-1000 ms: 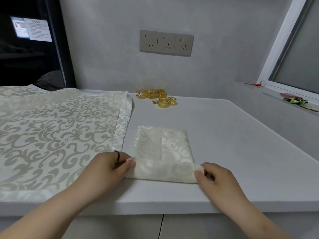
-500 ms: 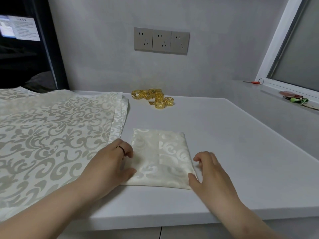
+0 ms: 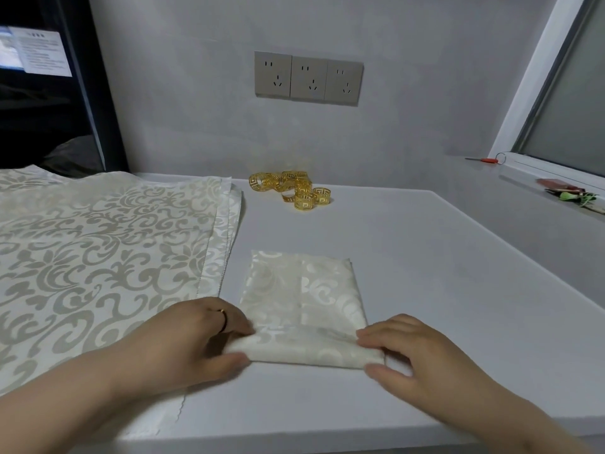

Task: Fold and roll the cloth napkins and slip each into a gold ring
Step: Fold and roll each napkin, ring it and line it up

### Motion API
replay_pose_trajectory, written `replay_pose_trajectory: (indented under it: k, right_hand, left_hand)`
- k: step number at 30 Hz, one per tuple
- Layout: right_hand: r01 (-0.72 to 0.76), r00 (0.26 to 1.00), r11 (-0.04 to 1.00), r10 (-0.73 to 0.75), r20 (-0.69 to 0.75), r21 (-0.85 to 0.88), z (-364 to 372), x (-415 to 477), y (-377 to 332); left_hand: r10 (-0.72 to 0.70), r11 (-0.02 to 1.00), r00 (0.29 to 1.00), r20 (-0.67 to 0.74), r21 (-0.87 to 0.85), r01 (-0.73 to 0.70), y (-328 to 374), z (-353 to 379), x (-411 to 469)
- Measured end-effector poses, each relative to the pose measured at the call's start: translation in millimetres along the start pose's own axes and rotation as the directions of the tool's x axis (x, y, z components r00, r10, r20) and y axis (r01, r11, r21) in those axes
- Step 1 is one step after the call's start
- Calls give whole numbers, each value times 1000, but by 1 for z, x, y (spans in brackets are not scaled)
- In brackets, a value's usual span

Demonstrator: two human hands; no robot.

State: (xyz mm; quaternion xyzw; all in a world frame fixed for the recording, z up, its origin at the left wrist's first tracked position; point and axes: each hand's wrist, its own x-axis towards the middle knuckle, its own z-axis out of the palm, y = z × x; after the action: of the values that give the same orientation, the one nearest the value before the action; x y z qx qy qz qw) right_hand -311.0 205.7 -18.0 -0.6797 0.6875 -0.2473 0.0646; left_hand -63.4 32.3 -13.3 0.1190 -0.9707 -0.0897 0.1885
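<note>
A folded cream napkin with a swirl pattern lies on the white counter in front of me. Its near edge is turned up into a low roll. My left hand pinches the roll's left end, thumb under and fingers on top. My right hand pinches the right end the same way. Several gold rings with cut-out key patterns lie in a heap near the back wall, well beyond both hands.
A stack of flat unfolded napkins covers the counter's left side, right beside my left hand. The counter's front edge runs just below my wrists. A window sill at the right holds small red and green items.
My hands lay flat beside the napkin half a second ago. Now both have hold of its near edge again and have turned it up into a roll.
</note>
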Motion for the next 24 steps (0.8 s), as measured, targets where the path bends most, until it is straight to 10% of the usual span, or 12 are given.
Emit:
replay_pose_trajectory:
  k: [6,15,20,24]
  right_hand:
    - [-290,939,885,336,-69,364,-5,28,-6]
    - [-413,902,898,427,-71,152,3,56,0]
    - [-377,908,920,389,-153,103,2,62,0]
    - [-186,961,978,202,-189,98,-3,51,6]
  left_hand:
    - [-447,787,893,48,-453,418,0,-7,31]
    - [-638,723,769,32,-320,613,-6,2,59]
    - [-319,947,934,-162,-105,305,-16,6,53]
    - [42,989,997,-60,147,-33,-15,1,42]
